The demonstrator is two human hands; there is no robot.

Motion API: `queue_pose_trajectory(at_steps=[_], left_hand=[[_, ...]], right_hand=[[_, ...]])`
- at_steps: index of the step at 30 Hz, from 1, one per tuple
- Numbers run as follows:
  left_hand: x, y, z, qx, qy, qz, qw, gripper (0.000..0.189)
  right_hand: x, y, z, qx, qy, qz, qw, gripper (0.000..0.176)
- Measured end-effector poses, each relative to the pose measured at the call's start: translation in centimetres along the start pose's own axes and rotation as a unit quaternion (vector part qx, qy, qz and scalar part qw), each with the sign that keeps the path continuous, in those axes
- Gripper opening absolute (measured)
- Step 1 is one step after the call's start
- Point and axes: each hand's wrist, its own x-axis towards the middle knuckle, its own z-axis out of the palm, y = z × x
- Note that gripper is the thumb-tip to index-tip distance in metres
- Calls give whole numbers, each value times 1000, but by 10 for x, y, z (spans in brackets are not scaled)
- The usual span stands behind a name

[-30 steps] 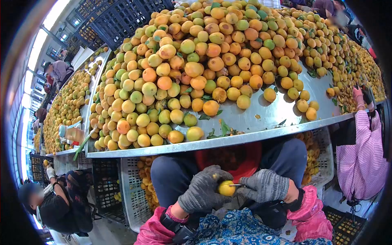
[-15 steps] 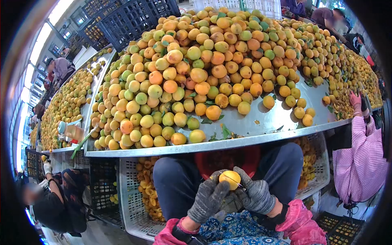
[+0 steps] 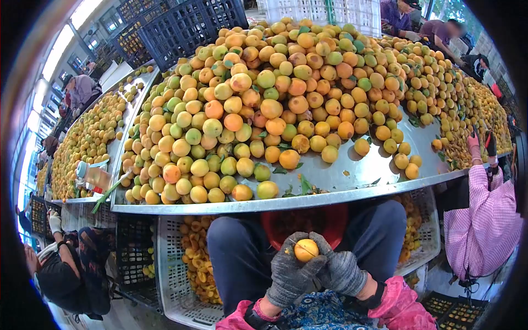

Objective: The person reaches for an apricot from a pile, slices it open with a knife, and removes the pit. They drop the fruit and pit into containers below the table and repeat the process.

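Both hands wear coarse grey knit gloves. The left hand (image 3: 291, 273) and right hand (image 3: 345, 273) meet over the lap with fingers curled. Each grip is closed around one smooth, round, yellow-orange apricot (image 3: 306, 250). It sits just below the rim of the shiny steel table (image 3: 341, 190), before a red basin (image 3: 283, 220).

Fruit-processing hall, as I view it through the head camera. Long steel sorting tables (image 3: 352, 171) are heaped with yellow-orange fruit (image 3: 275, 99). Dark plastic crates (image 3: 181, 25) are stacked far left, and a white basket (image 3: 170, 286) of fruit pieces sits beneath the near edge. Other workers (image 3: 483, 225) line both sides.
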Motion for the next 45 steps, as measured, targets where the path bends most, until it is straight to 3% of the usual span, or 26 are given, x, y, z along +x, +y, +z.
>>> queue_pose_trajectory(at_steps=[3,8,17,22,25,26,27,28,29,31,32,36,38,39,40,41,43,45], left_hand=[[6,-10,2,47,-8,-9,999,49],[19,-26,-5,55,-104,-38,992,50],[23,-43,-6,77,-115,-55,989,50],[20,-48,-5,74,-124,-52,988,41],[16,-56,-7,55,-159,-55,984,49],[7,-55,-7,29,-193,-72,978,55],[0,-50,-7,3,-228,-87,970,61],[4,-46,-2,-98,-216,-81,968,71],[6,-43,-1,-99,-219,-77,968,71],[9,-40,-4,-306,-141,-176,925,71],[14,-42,-9,-334,-177,-186,907,69],[12,-52,-17,-428,-154,-204,867,59],[6,-54,-22,-431,-144,-191,870,55],[3,-54,-25,-432,-133,-183,873,51],[2,-52,-26,-530,-135,-249,800,46],[0,-52,-28,-531,-133,-244,800,46],[-6,-58,-31,-600,-148,-288,732,45],[-8,-60,-35,-631,-193,-251,708,46]], right_hand=[[4,0,-1,21,-3,15,1000,79],[11,8,-5,42,-57,81,994,75],[12,30,9,123,-52,49,990,65],[15,31,3,185,-113,109,970,58],[19,28,-3,254,-115,108,954,54],[20,31,-4,315,-83,146,934,49],[30,27,-19,283,-144,221,922,46],[29,27,-15,295,-109,199,928,44],[28,27,-11,306,-72,178,932,42],[26,26,-16,352,-72,230,904,40],[26,25,-17,400,-73,279,870,39],[21,23,-17,422,-59,259,866,37],[22,7,-29,512,-62,314,797,35],[20,6,-30,510,-65,311,800,35],[16,8,-32,543,-88,334,765,32],[14,8,-33,575,-111,355,729,30],[16,-4,-33,549,-86,355,752,30],[21,-23,-39,523,-62,355,773,30]])
